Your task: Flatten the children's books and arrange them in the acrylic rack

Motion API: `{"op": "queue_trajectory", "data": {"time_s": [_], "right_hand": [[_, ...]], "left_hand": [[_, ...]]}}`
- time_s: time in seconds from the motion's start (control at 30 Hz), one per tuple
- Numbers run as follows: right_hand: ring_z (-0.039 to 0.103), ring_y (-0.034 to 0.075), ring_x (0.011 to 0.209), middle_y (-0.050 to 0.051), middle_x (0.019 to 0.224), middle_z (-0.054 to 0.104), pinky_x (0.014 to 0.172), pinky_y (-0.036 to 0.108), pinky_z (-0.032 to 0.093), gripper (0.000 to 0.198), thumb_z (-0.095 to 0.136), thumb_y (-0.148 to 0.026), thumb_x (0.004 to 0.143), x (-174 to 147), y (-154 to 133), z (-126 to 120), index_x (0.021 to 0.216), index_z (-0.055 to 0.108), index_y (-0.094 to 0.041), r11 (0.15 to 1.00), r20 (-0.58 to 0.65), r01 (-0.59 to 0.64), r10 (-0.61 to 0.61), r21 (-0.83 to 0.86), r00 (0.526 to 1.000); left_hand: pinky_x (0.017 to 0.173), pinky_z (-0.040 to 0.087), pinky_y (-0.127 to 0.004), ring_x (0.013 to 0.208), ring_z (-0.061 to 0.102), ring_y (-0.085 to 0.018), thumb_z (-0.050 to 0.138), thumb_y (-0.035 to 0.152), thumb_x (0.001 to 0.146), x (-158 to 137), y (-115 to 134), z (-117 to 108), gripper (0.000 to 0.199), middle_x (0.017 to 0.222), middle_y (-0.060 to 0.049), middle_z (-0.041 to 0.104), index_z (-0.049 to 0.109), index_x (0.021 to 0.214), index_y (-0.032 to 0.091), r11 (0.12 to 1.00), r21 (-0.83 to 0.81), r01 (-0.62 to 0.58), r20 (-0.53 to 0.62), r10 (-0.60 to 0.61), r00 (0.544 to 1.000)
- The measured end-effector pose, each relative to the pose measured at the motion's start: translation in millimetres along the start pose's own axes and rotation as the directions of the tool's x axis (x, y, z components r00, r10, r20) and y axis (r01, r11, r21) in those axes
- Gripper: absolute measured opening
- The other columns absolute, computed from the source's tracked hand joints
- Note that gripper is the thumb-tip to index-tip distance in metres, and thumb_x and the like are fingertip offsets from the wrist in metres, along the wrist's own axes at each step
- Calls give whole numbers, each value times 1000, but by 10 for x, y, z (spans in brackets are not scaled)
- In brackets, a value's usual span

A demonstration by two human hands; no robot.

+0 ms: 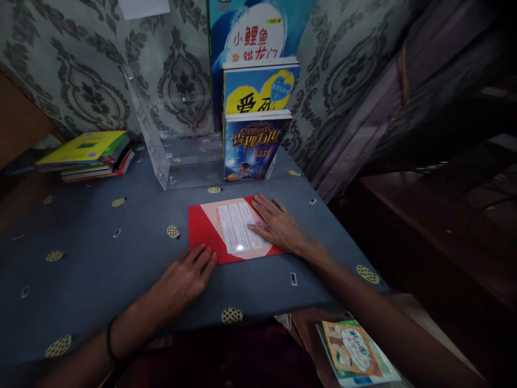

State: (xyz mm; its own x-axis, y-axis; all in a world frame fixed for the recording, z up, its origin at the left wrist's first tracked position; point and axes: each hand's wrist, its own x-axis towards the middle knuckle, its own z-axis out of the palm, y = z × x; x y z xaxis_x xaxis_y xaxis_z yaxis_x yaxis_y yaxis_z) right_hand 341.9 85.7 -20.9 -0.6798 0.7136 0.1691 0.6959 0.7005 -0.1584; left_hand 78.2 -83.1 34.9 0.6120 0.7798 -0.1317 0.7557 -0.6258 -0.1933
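A red and pink book (204, 230) lies flat on the blue tablecloth, turned sideways, with white text panels on its cover. My right hand (278, 223) rests on its right end, fingers stretched out over the cover and thumb apart. At the lower left corner of the book lies my left hand (191, 274), its fingertips touching the red edge and its fingers extended. Beyond the book stands a clear acrylic rack (151, 129). Its right side holds a dark blue book (252, 153), a blue and yellow book (258, 86) and a tall teal book (226, 32), one behind another.
A stack of books (89, 153) lies at the back left of the table (141, 258). Below the front right edge, a small orange and green book (351, 350) sits on top of others. A curtain (367, 102) hangs on the right, beside a dark red surface (440, 231).
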Motion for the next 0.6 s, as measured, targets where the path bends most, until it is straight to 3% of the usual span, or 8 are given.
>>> {"op": "queue_trajectory", "data": {"time_s": [0.23,0.6], "right_hand": [[33,31,151,17,161,39,122,53,29,73,38,-59,101,-8,28,29,157,34,-14,1000,-18,6,-6,2,1000],[33,31,151,17,160,41,123,52,28,73,36,-61,100,-1,19,29,155,38,-12,1000,4,-17,17,-6,1000]], "left_hand": [[97,55,-41,128,58,-30,44,-3,84,32,4,-31,60,138,-23,62,49,144,3,1000,-8,-18,-4,18,1000],[96,54,-39,126,59,-30,48,-3,82,118,46,-239,59,139,-22,60,53,141,3,999,-38,-13,110,17,994]]}}
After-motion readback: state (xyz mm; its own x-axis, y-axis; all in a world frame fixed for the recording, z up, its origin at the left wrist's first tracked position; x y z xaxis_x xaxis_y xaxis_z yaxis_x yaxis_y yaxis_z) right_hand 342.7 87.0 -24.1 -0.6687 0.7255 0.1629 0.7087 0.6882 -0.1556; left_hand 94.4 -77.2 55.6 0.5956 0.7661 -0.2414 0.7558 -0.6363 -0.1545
